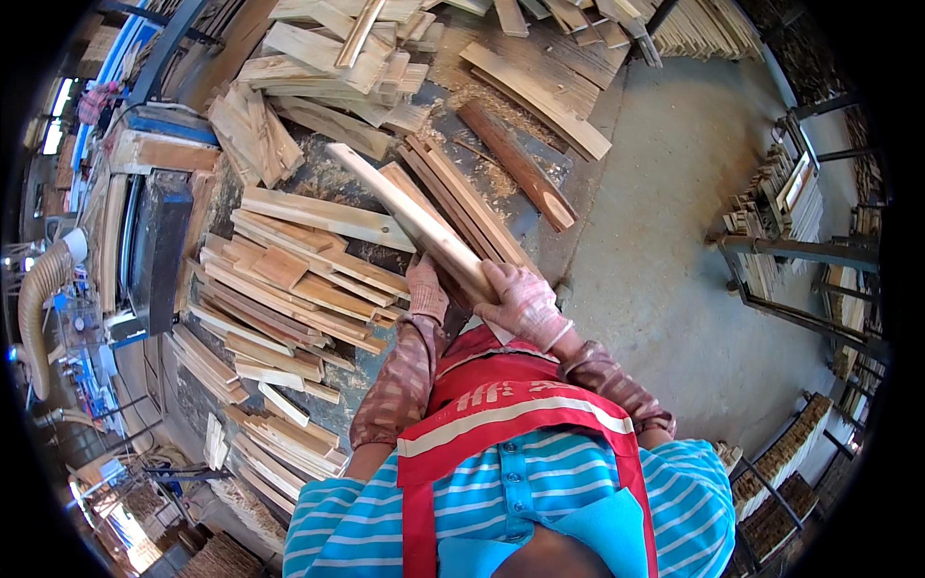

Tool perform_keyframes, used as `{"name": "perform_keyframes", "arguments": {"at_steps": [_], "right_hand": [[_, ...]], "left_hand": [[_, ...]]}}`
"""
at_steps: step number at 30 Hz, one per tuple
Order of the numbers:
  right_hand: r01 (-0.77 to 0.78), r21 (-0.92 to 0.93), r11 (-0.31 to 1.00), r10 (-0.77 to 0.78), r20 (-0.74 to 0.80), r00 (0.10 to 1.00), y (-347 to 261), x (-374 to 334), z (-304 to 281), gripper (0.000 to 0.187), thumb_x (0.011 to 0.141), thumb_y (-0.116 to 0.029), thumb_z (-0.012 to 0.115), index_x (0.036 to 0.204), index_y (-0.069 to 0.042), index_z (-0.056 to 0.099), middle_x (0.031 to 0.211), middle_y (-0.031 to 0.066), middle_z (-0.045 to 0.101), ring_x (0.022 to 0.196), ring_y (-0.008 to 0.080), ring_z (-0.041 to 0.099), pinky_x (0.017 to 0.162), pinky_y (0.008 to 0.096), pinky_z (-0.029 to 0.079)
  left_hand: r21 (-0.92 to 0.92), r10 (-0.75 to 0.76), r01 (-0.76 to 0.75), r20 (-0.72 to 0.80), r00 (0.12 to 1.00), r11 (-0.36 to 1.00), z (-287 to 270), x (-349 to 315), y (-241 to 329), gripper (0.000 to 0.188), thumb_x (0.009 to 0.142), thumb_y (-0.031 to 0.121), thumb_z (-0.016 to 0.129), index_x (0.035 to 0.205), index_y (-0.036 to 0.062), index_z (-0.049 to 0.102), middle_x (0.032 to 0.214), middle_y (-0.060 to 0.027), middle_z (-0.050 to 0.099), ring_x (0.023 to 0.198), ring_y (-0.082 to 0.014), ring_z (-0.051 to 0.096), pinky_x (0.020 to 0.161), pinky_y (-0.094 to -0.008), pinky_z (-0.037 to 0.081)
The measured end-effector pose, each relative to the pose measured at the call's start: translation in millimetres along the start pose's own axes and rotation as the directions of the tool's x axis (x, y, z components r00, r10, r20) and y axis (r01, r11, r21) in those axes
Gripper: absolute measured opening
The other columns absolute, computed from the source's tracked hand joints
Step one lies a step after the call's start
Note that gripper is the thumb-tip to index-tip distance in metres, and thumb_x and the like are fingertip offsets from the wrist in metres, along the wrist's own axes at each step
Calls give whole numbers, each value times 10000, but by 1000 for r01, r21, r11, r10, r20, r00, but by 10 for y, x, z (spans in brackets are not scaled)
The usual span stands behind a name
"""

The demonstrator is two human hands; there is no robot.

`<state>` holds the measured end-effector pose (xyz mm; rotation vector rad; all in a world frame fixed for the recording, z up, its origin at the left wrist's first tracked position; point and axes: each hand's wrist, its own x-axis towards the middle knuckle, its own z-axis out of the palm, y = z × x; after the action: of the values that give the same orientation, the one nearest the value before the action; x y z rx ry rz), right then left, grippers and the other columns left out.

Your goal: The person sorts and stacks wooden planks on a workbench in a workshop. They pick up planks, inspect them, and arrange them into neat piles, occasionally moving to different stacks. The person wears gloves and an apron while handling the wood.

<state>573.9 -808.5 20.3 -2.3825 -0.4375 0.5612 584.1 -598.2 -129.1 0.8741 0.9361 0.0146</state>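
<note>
A long, pale wooden board [409, 214] slants up and away to the left in front of me. My right hand [525, 303], in a pinkish work glove, is wrapped round its near end. On the board's left side, my left hand [427, 289], gloved too, grips it lower down, with its fingertips partly hidden. Under and beside the board lie narrow wooden strips [472, 207], next to a thick bark-brown timber piece [515, 164]. Left of my left hand, several cut strips [308, 279] lie in stacked rows on a dark worktable.
Boards [332, 67] are heaped at the far side, with wood shavings around them. A dark machine housing [154, 241] stands on the left, near a ribbed hose [40, 308]. On the right, a metal rack [805, 250] holds wood beside the concrete floor [665, 250].
</note>
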Motion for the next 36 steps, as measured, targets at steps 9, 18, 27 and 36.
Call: {"name": "perform_keyframes", "arguments": {"at_steps": [9,18,27,36], "right_hand": [[-283,874,395,157,239,958,-117,-220,-67,511,913,-145,673,1399,-31,562,1068,14,640,995,105,589,894,267,494],[-263,98,960,271,-89,958,973,-81,-97,561,883,-347,675,1388,-117,592,1207,150,670,1125,343,652,967,401,516],[-169,-73,983,161,-95,982,1153,291,183,591,886,-362,654,1404,-98,548,1299,168,632,1169,391,608,991,450,496],[-24,-36,999,21,-75,997,-526,324,227,992,735,-489,773,1503,-59,316,1266,222,602,1172,406,603,957,485,512]], "left_hand": [[-203,-285,368,345,894,907,-125,-433,144,438,1021,413,527,1258,59,626,1136,-120,716,998,-267,710,887,-421,601],[-206,-222,294,314,923,933,-328,-163,123,466,947,444,635,1220,67,661,1042,-89,730,932,-242,713,861,-384,594],[-176,-183,248,319,930,953,-351,-121,131,421,976,403,592,1223,68,658,1055,-81,723,922,-220,708,826,-366,586],[0,106,-109,241,965,994,5,-568,460,345,932,151,627,1235,-6,576,1077,-130,682,957,-269,701,834,-399,599]]}}
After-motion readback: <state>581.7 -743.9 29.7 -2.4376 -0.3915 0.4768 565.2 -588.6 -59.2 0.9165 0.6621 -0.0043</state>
